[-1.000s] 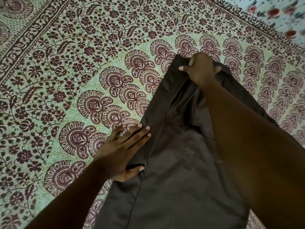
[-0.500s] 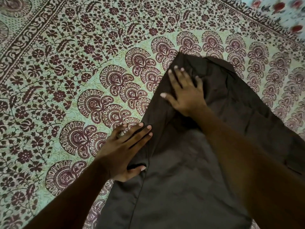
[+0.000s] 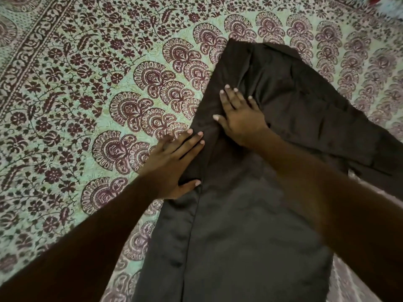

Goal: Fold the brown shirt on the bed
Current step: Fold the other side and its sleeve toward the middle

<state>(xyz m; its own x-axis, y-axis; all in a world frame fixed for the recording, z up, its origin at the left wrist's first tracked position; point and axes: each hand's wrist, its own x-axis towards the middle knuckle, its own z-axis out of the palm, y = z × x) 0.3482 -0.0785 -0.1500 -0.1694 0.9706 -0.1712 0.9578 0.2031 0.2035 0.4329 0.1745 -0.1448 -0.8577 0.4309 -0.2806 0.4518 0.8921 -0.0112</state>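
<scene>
The brown shirt [image 3: 244, 225] lies flat on the bed, running from the bottom centre up to the collar end at the top right, with its left side folded inward. My left hand [image 3: 174, 164] rests flat on the shirt's left folded edge, fingers spread and half on the bedsheet. My right hand [image 3: 239, 118] presses flat on the upper part of the folded panel, fingers apart, just above the left hand. A sleeve [image 3: 349, 131] trails off to the right, partly hidden by my right forearm.
The bed is covered by a green sheet [image 3: 91, 90] with maroon floral and paisley print. A paler flowered cloth [image 3: 390, 3] shows at the top right corner.
My right hand let go of the pinched cloth near the collar and slid down toward me, now pressing flat on the fold. My left hand stayed on the left edge.
</scene>
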